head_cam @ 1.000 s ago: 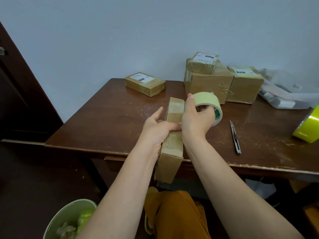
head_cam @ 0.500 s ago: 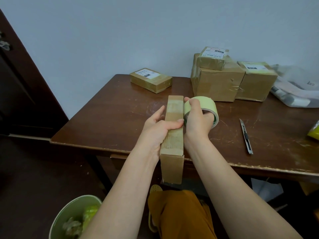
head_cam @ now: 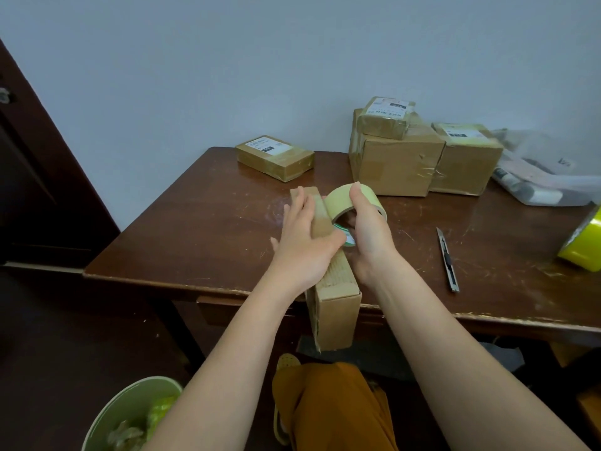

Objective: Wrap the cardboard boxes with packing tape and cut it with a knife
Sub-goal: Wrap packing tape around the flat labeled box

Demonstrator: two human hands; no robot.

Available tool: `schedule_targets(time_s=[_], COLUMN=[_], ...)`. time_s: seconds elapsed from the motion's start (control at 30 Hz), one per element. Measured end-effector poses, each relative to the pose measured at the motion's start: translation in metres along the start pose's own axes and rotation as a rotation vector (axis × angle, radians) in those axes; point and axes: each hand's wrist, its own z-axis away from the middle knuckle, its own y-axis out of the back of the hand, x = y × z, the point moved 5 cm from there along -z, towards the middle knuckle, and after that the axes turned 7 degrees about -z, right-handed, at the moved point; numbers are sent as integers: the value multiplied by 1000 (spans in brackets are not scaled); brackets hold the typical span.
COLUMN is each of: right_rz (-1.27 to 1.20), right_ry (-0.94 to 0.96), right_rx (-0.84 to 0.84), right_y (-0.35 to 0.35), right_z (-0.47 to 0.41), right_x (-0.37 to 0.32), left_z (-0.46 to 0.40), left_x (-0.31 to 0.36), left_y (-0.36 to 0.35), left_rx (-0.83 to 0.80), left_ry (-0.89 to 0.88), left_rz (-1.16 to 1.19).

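While a green bin [head_cam: 130,415] sits on the floor at the near left beside an orange-clad knee [head_cam: 331,405], a narrow cardboard box [head_cam: 335,288] stands on edge over the near rim of the brown table [head_cam: 195,242], its near end hanging past the edge. The left hand [head_cam: 302,242] lies on the box's top and left side, fingers spread flat along it, thumb across the top. Just right of it, the right hand [head_cam: 367,232] grips a pale tape roll [head_cam: 344,200], thumb over the outer band and the other fingers curled under it, the roll touching the box's right face. Further right a utility knife [head_cam: 448,260] lies alone, and a yellow roll [head_cam: 582,245] sits at the right edge. At the far side rest a flat labelled parcel [head_cam: 274,157], three stacked boxes [head_cam: 400,164] and a clear plastic bag [head_cam: 546,177].
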Motion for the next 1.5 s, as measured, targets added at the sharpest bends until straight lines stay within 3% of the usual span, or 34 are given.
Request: schedule_targets(time_s=[0.17,0.3,0.5,0.7,0.93,1.0,1.17,1.3,1.5], right_rz=[-28,87,133,199,450,579,756,758,649], right_ry=[-22,-2,-55,-82,168,288,343,299,270], right_rx=[19,28,-42,-216,-221,-263,-491,-544,-546], right_y=[4,8,7,-15,-32,-30,-9,10,17], right_z=[-2,-3,1,10,24,28,36,40,42], right_x=[1,-4,-6,-5,-46,-59,-35,-5,11], left_z=[-5,-5,-1,16,38,38,32,31,39], left_x=[-2,-4,-1,-3,-13,-18,-35,-62,-86], left_y=[3,6,10,11,1,5,5,-7,-15], left_rx=[-57,-88,-17,199,370,395,345,174,220], left_ry=[21,29,13,-17,-156,-147,-91,-116,-151], left_rz=[-354,-140,-41,92,302,199,-372,-198,-43])
